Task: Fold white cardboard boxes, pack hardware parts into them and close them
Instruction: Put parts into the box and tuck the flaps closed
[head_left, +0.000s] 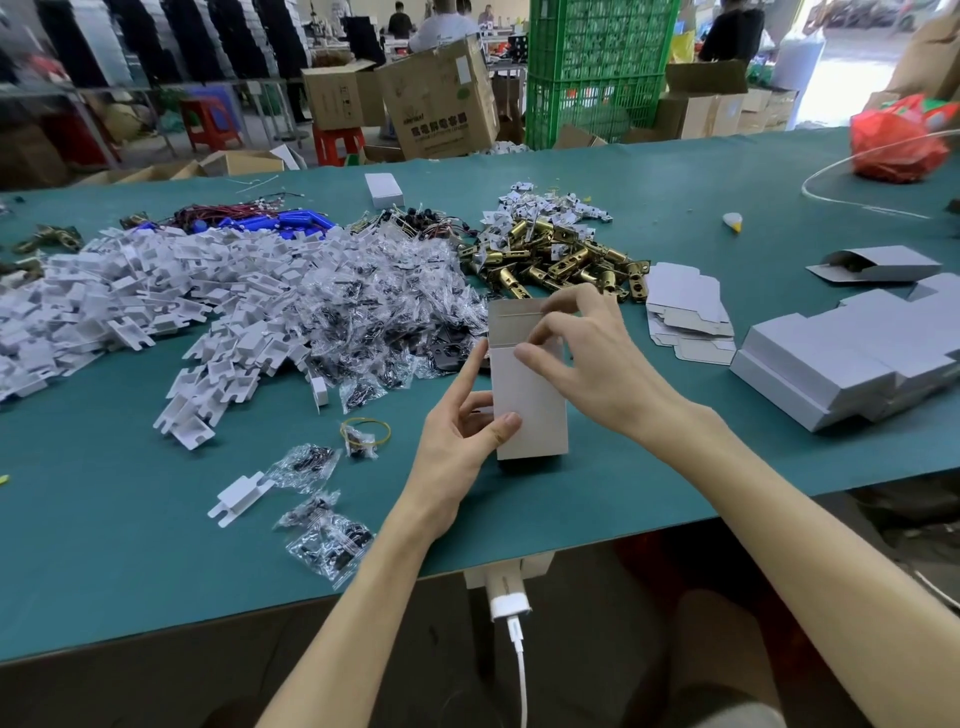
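While your left hand (457, 431) grips the white box (527, 400) to steady it, your right hand (576, 353) pinches its top flap (514, 322). That grip suits tucking it shut, just near the brass latches (561, 260)

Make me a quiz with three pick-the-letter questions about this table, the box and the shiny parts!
1. Where is the pile of brass latches?
A. beyond the held box
B. under the table
C. in the green crate

2. What colour is the table cover?
A. red
B. teal green
C. yellow

3. How is the white box held?
A. by the left hand only
B. by nobody
C. by both hands

Answers: 1 A, the latches lie past the box. 2 B, the cover is teal green. 3 C, the right hand pinches its top flap while the left grips its side.
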